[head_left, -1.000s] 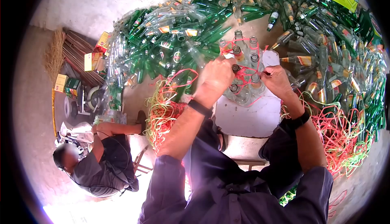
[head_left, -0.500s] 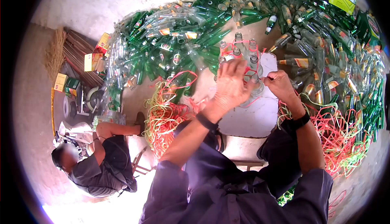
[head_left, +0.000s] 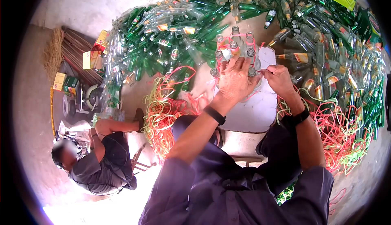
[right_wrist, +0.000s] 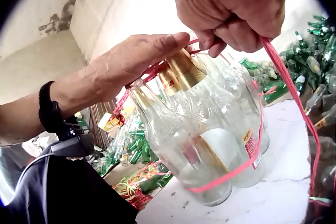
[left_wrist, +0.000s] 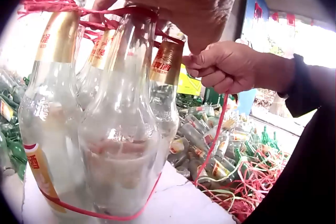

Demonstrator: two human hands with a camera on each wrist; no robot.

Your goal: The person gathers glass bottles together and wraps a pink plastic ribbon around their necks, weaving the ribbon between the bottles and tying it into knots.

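Note:
A cluster of clear glass bottles (left_wrist: pixel 118 150) with gold neck foils stands upright on a white-topped stand (head_left: pixel 248 117). Pink plastic strap wraps the necks, and another loop (right_wrist: pixel 226 178) runs round the lower bodies. My left hand (head_left: pixel 235 80) rests over the near bottle tops with its fingers spread among the necks. Just to the right, my right hand (head_left: pixel 279 79) grips the pink strap (right_wrist: pixel 289 79) in curled fingers. A taut length leads from this hand to the necks, and a long tail hangs below it. The left fingertips are partly hidden behind the necks in the left wrist view.
Heaps of green and clear bottles (head_left: pixel 163 41) curve round the back and right. Tangled pink and green straps lie in piles at left (head_left: pixel 161 123) and right (head_left: pixel 334 135). Another person (head_left: pixel 97 164) sits at the left, near a broom (head_left: pixel 57 54) and boxes.
My left hand lifted off the left side of the bottles, swung right and toward me, and now lies on the near tops. The right hand keeps its grip on the strap, barely moving.

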